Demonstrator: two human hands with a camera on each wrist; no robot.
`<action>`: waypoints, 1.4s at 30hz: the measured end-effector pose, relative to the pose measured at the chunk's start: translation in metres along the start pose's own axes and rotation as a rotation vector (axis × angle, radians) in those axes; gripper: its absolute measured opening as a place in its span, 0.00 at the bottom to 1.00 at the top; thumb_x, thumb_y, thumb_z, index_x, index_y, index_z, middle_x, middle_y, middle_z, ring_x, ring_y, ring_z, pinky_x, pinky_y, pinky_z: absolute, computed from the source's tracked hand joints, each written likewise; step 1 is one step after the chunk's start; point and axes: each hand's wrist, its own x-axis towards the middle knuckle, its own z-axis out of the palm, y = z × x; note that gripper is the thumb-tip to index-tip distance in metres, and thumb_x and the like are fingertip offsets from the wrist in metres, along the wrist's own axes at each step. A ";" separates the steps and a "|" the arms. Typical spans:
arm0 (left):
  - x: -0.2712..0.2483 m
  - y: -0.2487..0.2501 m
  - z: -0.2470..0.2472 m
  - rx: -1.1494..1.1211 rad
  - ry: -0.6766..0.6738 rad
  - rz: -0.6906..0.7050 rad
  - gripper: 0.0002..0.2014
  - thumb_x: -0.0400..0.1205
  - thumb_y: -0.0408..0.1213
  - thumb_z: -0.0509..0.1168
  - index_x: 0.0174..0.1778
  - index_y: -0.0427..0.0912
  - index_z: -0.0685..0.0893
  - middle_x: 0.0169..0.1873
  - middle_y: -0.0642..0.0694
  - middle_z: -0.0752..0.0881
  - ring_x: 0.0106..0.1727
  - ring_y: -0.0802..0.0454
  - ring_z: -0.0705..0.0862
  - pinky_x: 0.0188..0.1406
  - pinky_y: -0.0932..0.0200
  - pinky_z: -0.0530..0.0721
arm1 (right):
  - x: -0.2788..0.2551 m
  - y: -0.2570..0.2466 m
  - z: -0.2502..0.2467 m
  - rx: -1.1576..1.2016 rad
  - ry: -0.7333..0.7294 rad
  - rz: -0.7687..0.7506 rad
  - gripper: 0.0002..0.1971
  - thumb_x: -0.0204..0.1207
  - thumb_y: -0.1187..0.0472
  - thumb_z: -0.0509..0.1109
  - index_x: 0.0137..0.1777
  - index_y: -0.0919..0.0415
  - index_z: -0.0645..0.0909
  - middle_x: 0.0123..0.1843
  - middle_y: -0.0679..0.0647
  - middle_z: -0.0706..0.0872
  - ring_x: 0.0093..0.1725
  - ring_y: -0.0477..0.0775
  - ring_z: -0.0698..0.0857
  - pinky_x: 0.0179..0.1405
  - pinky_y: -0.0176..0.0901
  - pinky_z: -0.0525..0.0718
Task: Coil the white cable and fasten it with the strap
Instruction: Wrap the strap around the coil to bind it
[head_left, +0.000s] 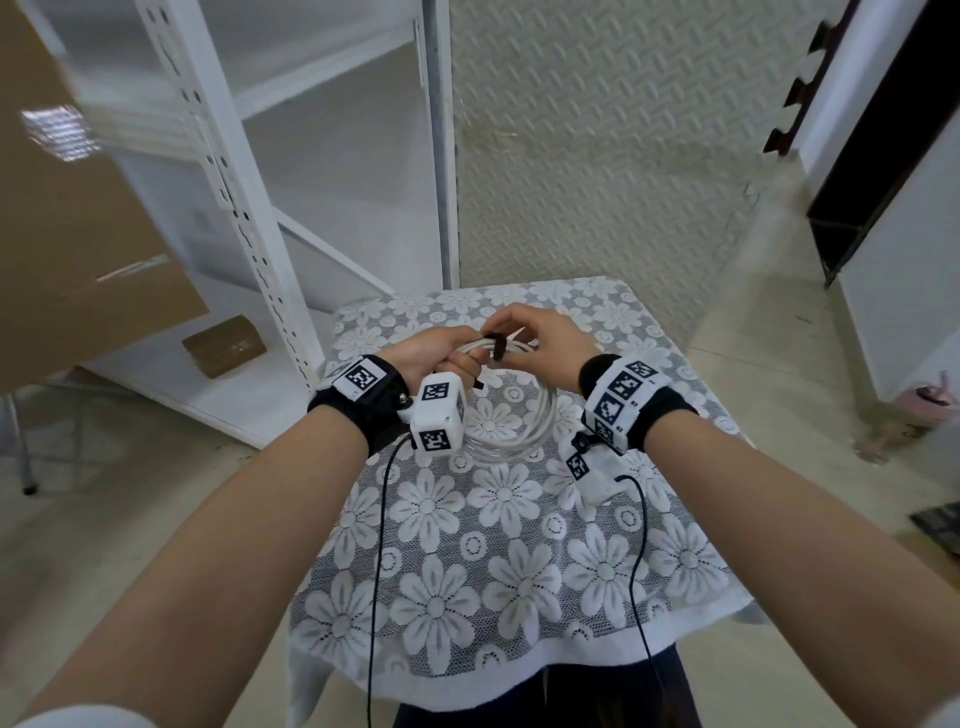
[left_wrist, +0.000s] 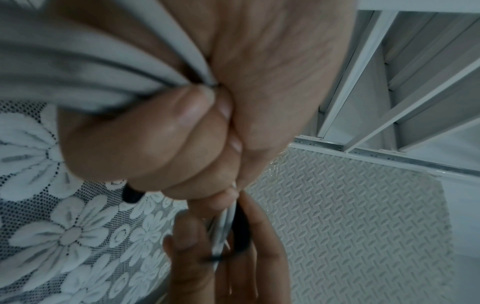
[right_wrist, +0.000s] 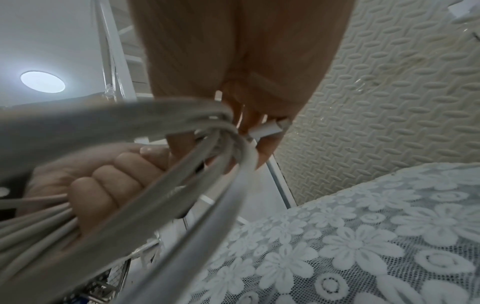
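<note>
Two hands bundle a white cable above a small desk (head_left: 519, 597) covered in flowered lace.

The desk stands on a pale floor by a white shelf rack (head_left: 270, 171), a cardboard box (head_left: 224, 345) on its lowest shelf. The left hand (head_left: 431, 356) grips the coiled white cable (head_left: 511, 439), which hangs over the desk; the right hand (head_left: 540, 332) pinches the black strap (head_left: 497, 347) around the coil.
</note>
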 end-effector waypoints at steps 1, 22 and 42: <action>-0.001 0.000 -0.001 -0.001 0.003 0.002 0.25 0.87 0.46 0.49 0.23 0.41 0.71 0.10 0.55 0.64 0.07 0.62 0.61 0.06 0.72 0.56 | -0.001 0.000 0.001 0.047 0.021 -0.003 0.13 0.71 0.61 0.77 0.54 0.56 0.84 0.49 0.48 0.87 0.41 0.37 0.82 0.39 0.21 0.77; -0.010 0.009 0.018 -0.200 -0.027 -0.020 0.23 0.89 0.42 0.46 0.27 0.40 0.67 0.08 0.50 0.65 0.05 0.60 0.65 0.03 0.69 0.65 | 0.005 0.003 0.010 -0.430 -0.152 0.041 0.18 0.62 0.45 0.80 0.52 0.47 0.89 0.75 0.45 0.73 0.71 0.51 0.72 0.71 0.56 0.70; -0.008 0.004 0.019 -0.076 0.081 -0.044 0.29 0.88 0.39 0.47 0.19 0.36 0.73 0.09 0.51 0.65 0.06 0.61 0.61 0.08 0.73 0.51 | -0.004 -0.001 -0.002 0.078 0.064 -0.007 0.07 0.79 0.63 0.69 0.49 0.66 0.84 0.45 0.56 0.87 0.36 0.46 0.83 0.38 0.26 0.78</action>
